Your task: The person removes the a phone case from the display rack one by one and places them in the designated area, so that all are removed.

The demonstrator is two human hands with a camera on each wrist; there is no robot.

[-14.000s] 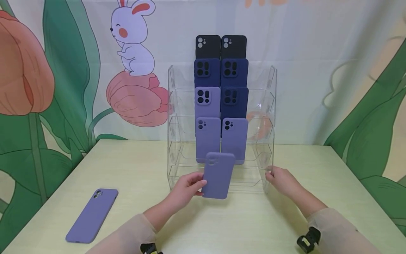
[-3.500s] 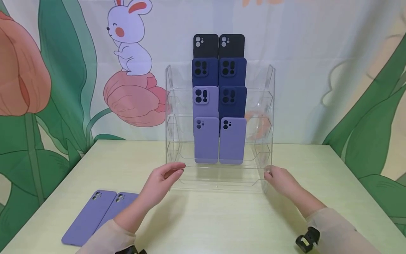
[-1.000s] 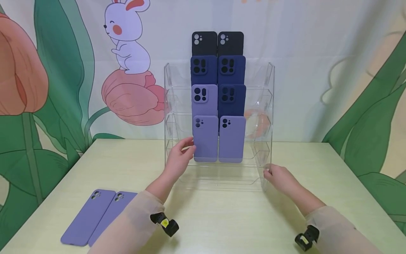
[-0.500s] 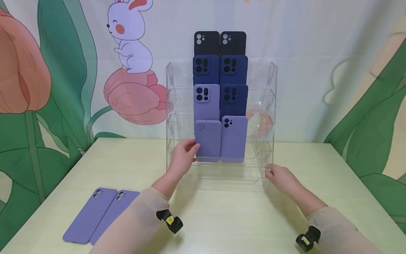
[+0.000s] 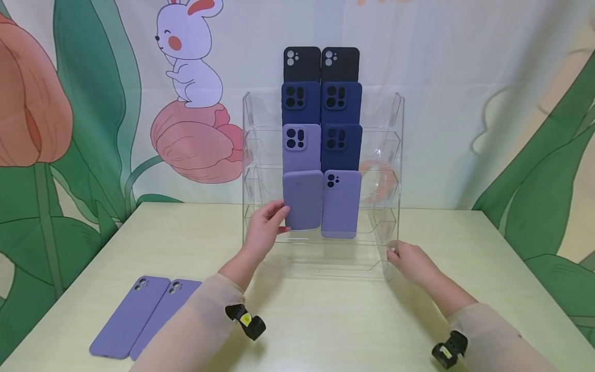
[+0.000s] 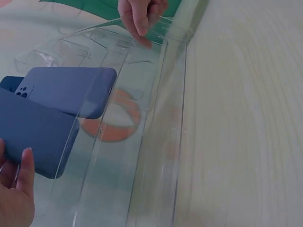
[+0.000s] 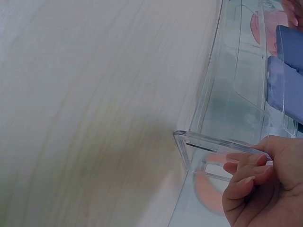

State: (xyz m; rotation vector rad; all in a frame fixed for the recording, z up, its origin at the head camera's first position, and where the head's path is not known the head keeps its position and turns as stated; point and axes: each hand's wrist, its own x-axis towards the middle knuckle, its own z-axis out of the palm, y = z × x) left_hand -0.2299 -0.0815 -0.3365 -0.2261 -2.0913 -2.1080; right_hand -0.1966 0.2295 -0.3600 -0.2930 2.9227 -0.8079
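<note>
My left hand (image 5: 264, 225) pinches a lavender phone case (image 5: 303, 202) by its left edge, at the left of the lowest filled tier of a clear acrylic display rack (image 5: 394, 222). That case leans forward, its bottom edge higher than its neighbour's. Beside it stands a second lavender phone case (image 5: 341, 204). In the left wrist view the held case (image 6: 35, 135) overlaps the rack's clear front lip. My right hand (image 5: 412, 260) grips the rack's right side panel low down, thumb and fingers around its edge in the right wrist view.
Higher tiers hold black cases (image 5: 302, 63), navy cases (image 5: 341, 101) and a lighter lavender case (image 5: 301, 150). Two purple cases (image 5: 130, 318) lie side by side at the table's left, one partly behind my left sleeve. A printed cloth (image 5: 441, 103) hangs behind.
Earlier my left hand held a purple case in front of the rack; two now lie on the table. It then reached the left lavender case, tilting and raising it. The right hand stayed put.
</note>
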